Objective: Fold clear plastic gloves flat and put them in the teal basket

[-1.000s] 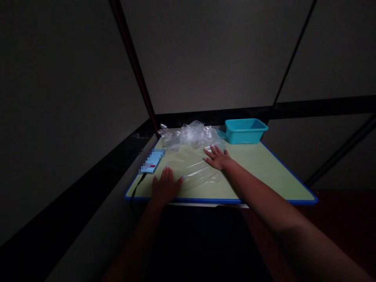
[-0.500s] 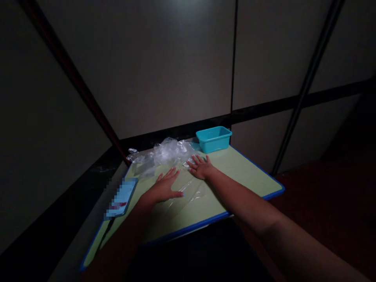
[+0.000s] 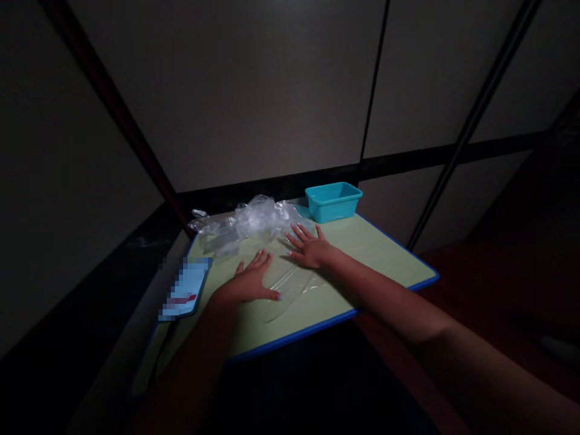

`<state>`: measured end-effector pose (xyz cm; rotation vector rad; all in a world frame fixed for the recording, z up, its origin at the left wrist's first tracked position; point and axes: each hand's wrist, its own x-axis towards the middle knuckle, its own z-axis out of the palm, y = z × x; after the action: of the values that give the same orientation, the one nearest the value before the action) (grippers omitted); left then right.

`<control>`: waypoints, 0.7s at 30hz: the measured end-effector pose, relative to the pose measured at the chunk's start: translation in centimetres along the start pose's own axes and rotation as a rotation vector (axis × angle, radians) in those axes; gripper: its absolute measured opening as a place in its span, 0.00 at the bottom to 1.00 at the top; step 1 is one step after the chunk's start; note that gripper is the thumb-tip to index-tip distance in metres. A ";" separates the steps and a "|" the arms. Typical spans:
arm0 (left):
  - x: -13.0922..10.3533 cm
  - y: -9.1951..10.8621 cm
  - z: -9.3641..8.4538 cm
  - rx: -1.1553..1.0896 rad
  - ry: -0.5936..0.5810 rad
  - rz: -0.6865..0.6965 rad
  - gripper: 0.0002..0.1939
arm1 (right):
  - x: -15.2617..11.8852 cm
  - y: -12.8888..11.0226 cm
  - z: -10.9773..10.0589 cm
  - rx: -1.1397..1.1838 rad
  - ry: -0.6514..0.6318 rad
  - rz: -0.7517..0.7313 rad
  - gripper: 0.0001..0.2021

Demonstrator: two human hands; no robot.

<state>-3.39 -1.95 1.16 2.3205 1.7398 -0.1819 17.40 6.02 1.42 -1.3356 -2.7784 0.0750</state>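
A clear plastic bag (image 3: 290,287) lies spread on the pale green tabletop (image 3: 376,260), its edges and creases catching the light. My left hand (image 3: 251,279) rests flat at its left side, fingers apart and thumb out to the right. Farther forward, my right hand (image 3: 310,249) lies on the plastic with its fingers spread. Neither hand grips anything. Just beyond my fingertips is a crumpled heap of clear plastic bags (image 3: 260,219).
A turquoise plastic basket (image 3: 334,202) stands at the back corner, against the wall (image 3: 272,121). On the left edge lies a phone (image 3: 188,290), partly pixelated, with a dark cable (image 3: 163,350) running from it. Blue trim (image 3: 294,338) borders the table.
The view has tilted and shifted slightly, so the table sits higher in it. Both hands stay spread on the plastic, whose creases in front of my right hand look a little different.
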 end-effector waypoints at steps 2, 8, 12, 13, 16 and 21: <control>0.0 0.0 0.1 0.004 -0.016 -0.004 0.62 | -0.8 -1.9 0.0 -0.009 -0.011 -0.079 0.34; 0.2 0.1 0.6 0.009 -0.029 0.002 0.63 | -3.1 -5.3 0.9 0.071 -0.115 -0.218 0.33; 0.3 0.2 0.8 -0.007 -0.029 -0.013 0.64 | -4.4 -4.2 0.9 0.102 -0.151 -0.163 0.34; 0.3 0.3 0.8 -0.012 -0.027 -0.013 0.65 | -4.8 -3.7 0.8 0.097 -0.155 -0.152 0.33; 0.3 0.4 0.7 -0.026 -0.029 -0.016 0.66 | -6.2 -2.2 0.5 0.073 -0.161 -0.119 0.33; 0.2 0.5 0.6 -0.037 -0.040 -0.012 0.65 | -9.0 -0.1 0.0 0.047 -0.192 -0.060 0.30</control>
<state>-2.87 -2.07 0.64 2.2652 1.7241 -0.1947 22.94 -1.01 1.11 -1.2972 -2.9504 0.2783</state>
